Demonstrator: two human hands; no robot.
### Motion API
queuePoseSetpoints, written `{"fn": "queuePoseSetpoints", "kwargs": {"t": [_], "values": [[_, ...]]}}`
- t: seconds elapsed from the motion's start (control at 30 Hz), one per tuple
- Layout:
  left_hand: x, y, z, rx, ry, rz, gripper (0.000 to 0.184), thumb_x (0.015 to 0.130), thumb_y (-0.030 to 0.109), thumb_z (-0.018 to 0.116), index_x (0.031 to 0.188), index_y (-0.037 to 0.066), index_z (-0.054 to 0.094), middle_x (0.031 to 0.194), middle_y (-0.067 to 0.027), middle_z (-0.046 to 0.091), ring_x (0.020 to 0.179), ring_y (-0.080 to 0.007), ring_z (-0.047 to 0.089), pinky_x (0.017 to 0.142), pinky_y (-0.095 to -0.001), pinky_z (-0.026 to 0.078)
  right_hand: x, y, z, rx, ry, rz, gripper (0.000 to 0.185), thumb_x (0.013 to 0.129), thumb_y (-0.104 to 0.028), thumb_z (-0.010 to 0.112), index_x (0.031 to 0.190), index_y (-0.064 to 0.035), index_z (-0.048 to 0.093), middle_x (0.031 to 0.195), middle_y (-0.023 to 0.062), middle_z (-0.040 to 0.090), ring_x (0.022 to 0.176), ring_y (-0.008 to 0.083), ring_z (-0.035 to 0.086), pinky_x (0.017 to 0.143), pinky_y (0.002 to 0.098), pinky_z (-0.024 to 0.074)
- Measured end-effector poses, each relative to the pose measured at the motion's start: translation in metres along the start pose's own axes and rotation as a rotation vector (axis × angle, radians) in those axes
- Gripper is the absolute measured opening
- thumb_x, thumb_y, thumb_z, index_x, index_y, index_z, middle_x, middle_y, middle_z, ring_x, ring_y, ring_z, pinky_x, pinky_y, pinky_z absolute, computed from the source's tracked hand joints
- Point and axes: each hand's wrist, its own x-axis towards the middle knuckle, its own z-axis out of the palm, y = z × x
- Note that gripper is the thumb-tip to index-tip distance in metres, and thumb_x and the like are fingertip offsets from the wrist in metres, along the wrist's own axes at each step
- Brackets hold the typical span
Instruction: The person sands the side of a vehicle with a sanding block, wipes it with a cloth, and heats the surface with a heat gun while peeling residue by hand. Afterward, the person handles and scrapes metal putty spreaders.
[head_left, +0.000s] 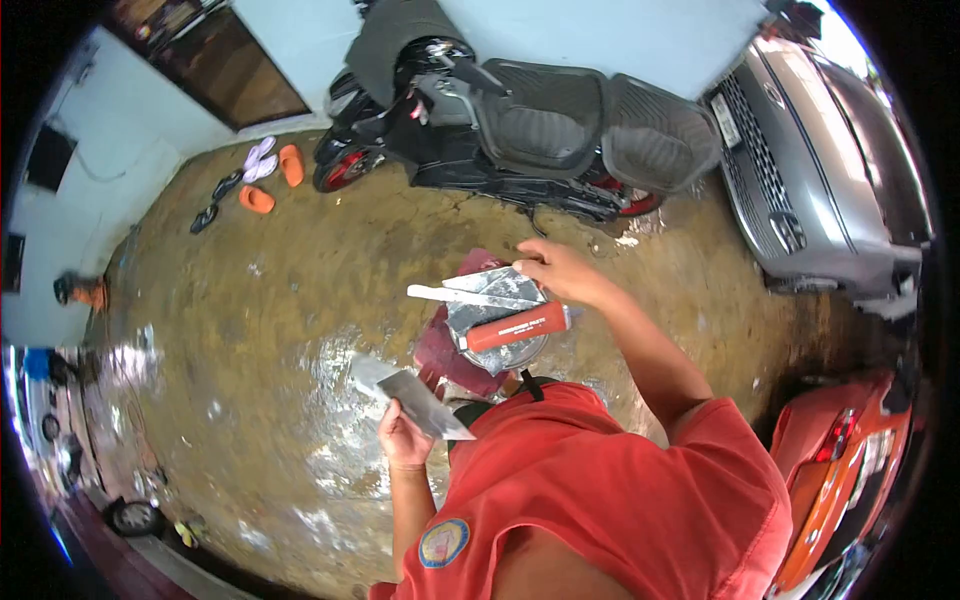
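My left hand (pixel 405 440) is closed on a flat grey metal spreader (pixel 415 395), held out to the left of my knees. In front of me stands a round can with a smeared grey lid (pixel 462 318). Across the lid lies an orange-red tube (pixel 515 327) marked as paste. A white-smeared flat blade (pixel 500 284) and a pale narrow stick (pixel 440 294) rest behind the tube. My right hand (pixel 560 272) is at the can's far right edge, thumb at the end of the blade and fingers apart. Dark red cloth (pixel 455 360) shows around the can.
A black motorbike (pixel 450 150) stands along the far wall, with a silver car (pixel 810 170) to its right. An orange-red vehicle (pixel 835 480) is at the lower right. Several sandals, including an orange one (pixel 257 199), lie on the wet, stained floor (pixel 270 290).
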Motion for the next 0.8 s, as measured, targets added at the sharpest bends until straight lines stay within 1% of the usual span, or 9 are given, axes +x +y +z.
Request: {"fn": "queuePoseSetpoints", "kwargs": {"t": [0.07,0.17,0.2,0.37,0.4,0.5,0.6,0.7,0.8], "values": [[0.001,-0.014,0.006,-0.056,0.045,-0.013,0.068,0.098,0.036,0.05,0.152,0.001,0.031,0.16,-0.027,0.023,0.149,-0.0422,0.022,0.124,-0.0511,0.016,0.003,-0.001,-0.003,-0.004,-0.053,0.039,0.044,0.094,-0.037,0.065,0.116,0.0012,0.065,0.1,0.0157,0.07,0.089,0.0247,0.068,0.079,0.0366,0.0517],[0.0,-0.025,0.012,-0.149,0.05,-0.041,0.058,0.1,0.03,0.047,0.149,0.001,0.038,0.155,-0.0238,0.036,0.145,-0.0371,0.035,0.121,-0.0503,0.026,0.004,0.002,-0.005,0.051,-0.11,0.059,0.04,0.093,-0.037,0.066,0.106,0.0018,0.067,0.088,0.0113,0.068,0.074,0.0189,0.064,0.068,0.0345,0.0499],[0.001,-0.028,0.015,-0.173,0.013,-0.059,0.056,0.101,0.029,0.047,0.149,0.001,0.038,0.154,-0.0229,0.038,0.143,-0.036,0.037,0.12,-0.05,0.029,0.004,0.005,-0.004,0.09,-0.118,0.034,0.04,0.093,-0.036,0.067,0.106,0.001,0.067,0.084,0.0088,0.065,0.068,0.0151,0.06,0.063,0.0328,0.0484],[0.0,-0.039,0.012,-0.396,-0.236,-0.128,0.052,0.101,0.027,0.048,0.145,0.002,0.044,0.147,-0.0185,0.05,0.135,-0.0324,0.049,0.114,-0.0491,0.038,-0.001,0.001,-0.01,0.001,-0.134,-0.042,0.042,0.093,-0.037,0.068,0.108,0.0018,0.067,0.098,0.0113,0.067,0.084,0.0181,0.063,0.071,0.0331,0.0496],[-0.004,-0.04,0.017,-0.344,-0.159,-0.127,0.048,0.1,0.027,0.05,0.141,0.002,0.05,0.139,-0.0152,0.058,0.128,-0.0314,0.056,0.11,-0.0489,0.042,-0.002,0.002,-0.009,-0.01,-0.127,-0.064,0.042,0.092,-0.037,0.068,0.109,0.0021,0.067,0.101,0.0119,0.067,0.087,0.0187,0.063,0.073,0.0331,0.0498],[-0.006,-0.043,0.027,-0.232,0.029,-0.118,0.046,0.1,0.028,0.05,0.139,0.003,0.052,0.133,-0.0132,0.063,0.122,-0.0315,0.061,0.108,-0.0492,0.044,-0.003,0.0,-0.006,0.082,-0.105,-0.017,0.043,0.091,-0.036,0.07,0.11,0.0019,0.067,0.111,0.0126,0.066,0.096,0.0197,0.062,0.08,0.0331,0.0495],[-0.006,-0.049,0.018,-0.346,-0.045,-0.123,0.049,0.1,0.029,0.051,0.141,0.003,0.049,0.136,-0.0155,0.06,0.123,-0.0342,0.059,0.108,-0.0506,0.044,-0.001,0.0,-0.003,0.19,-0.081,0.039,0.042,0.09,-0.034,0.071,0.113,0.0009,0.067,0.11,0.0116,0.068,0.096,0.0192,0.063,0.083,0.0326,0.0493],[-0.005,-0.052,0.019,-0.299,-0.041,-0.143,0.052,0.099,0.031,0.052,0.142,0.003,0.047,0.136,-0.0163,0.06,0.122,-0.0352,0.06,0.109,-0.0515,0.043,-0.004,-0.016,-0.011,-0.005,-0.188,0.013,0.042,0.09,-0.033,0.071,0.116,0.0009,0.067,0.108,0.0118,0.069,0.098,0.0188,0.063,0.084,0.0319,0.0495],[-0.005,-0.049,0.026,-0.246,-0.013,-0.16,0.053,0.098,0.032,0.054,0.141,0.003,0.048,0.134,-0.0153,0.061,0.123,-0.0332,0.059,0.11,-0.0509,0.042,-0.002,-0.016,-0.005,-0.042,-0.143,-0.016,0.043,0.091,-0.035,0.069,0.115,0.0,0.067,0.107,0.0118,0.07,0.095,0.0196,0.064,0.084,0.0334,0.0495]]}}
